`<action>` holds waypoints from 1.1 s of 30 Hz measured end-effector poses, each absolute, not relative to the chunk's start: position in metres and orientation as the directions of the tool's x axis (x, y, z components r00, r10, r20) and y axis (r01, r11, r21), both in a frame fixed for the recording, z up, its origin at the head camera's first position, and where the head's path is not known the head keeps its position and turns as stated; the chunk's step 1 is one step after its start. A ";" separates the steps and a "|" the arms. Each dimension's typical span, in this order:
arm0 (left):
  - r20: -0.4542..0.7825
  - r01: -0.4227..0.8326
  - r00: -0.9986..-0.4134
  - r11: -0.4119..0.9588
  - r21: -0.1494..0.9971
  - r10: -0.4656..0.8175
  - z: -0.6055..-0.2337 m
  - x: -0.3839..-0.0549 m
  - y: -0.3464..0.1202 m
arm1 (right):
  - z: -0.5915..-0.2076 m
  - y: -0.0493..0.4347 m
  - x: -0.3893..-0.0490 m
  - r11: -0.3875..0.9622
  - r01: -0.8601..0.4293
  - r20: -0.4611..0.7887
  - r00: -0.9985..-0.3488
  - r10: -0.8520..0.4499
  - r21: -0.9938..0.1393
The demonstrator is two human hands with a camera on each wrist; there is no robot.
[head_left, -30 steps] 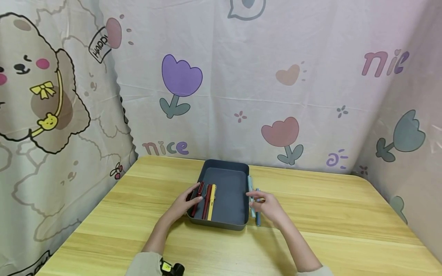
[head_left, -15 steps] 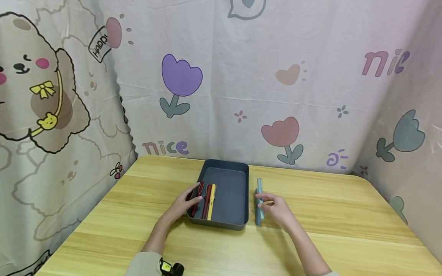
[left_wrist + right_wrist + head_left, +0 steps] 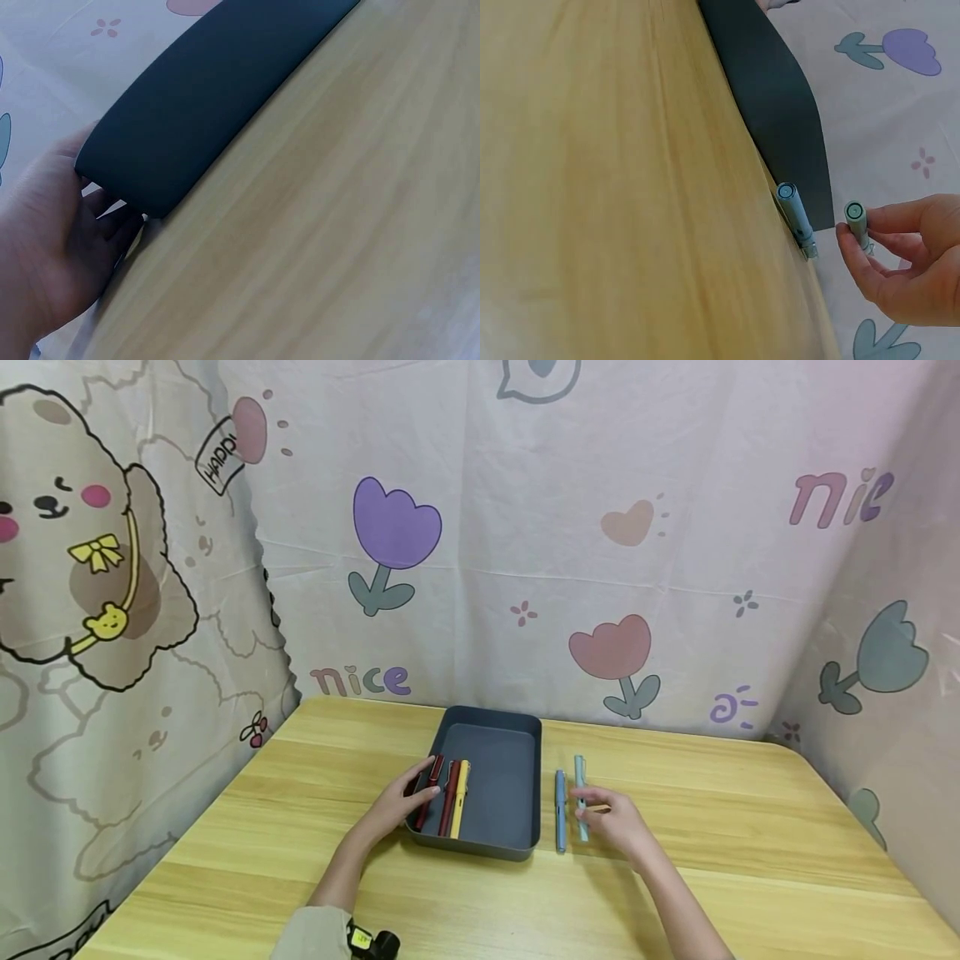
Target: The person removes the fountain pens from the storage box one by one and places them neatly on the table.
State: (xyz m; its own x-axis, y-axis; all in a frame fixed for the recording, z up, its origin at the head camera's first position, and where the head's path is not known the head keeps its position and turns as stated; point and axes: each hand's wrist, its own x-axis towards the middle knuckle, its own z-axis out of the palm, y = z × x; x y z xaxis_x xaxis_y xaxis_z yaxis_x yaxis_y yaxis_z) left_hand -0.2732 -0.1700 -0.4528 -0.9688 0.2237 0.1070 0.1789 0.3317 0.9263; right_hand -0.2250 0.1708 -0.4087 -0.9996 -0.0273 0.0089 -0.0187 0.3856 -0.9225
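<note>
A dark grey tray sits mid-table, with two dark red pens and a yellow pen side by side in its left part. My left hand grips the tray's left wall, thumb over the rim; in the left wrist view its fingers show around the tray's corner. Right of the tray, my right hand pinches a light mint pen between thumb and fingers, held lengthwise. A blue pen lies on the table between the tray and that hand, apart from both.
The wooden table runs back to a patterned curtain, which also hangs at both sides. A black wrist device is worn at the left sleeve.
My right hand has moved right with the mint pen, from beside the tray's right wall, past the blue pen, to its right. The left hand and tray stay put.
</note>
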 end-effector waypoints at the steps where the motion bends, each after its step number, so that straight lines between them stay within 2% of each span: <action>1: 0.107 0.180 -0.969 0.335 0.925 0.224 -0.453 -0.273 -0.170 | -0.409 0.172 -0.225 0.384 -0.016 0.007 -1.000 -0.027 -0.923; 17: 0.105 0.186 -0.966 0.347 0.919 0.238 -0.453 -0.274 -0.168 | -0.424 0.179 -0.224 0.356 0.039 -0.051 -0.998 -0.024 -0.934; 25: 0.089 0.168 -0.965 0.320 0.932 0.249 -0.426 -0.257 -0.165 | -0.427 0.176 -0.226 0.336 0.045 -0.055 -0.998 -0.019 -0.941; 33: 0.088 0.161 -0.970 0.330 0.930 0.227 -0.449 -0.272 -0.170 | -0.429 0.176 -0.228 0.321 0.069 -0.079 -0.997 -0.018 -0.944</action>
State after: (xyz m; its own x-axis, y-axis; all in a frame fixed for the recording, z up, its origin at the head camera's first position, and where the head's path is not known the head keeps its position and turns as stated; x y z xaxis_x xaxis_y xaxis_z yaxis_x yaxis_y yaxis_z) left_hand -0.2723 -0.1697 -0.4494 -0.9700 0.2266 0.0876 0.1611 0.3299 0.9302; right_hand -0.2277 0.1765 -0.4288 -0.9967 -0.0181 -0.0788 0.0688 0.3213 -0.9445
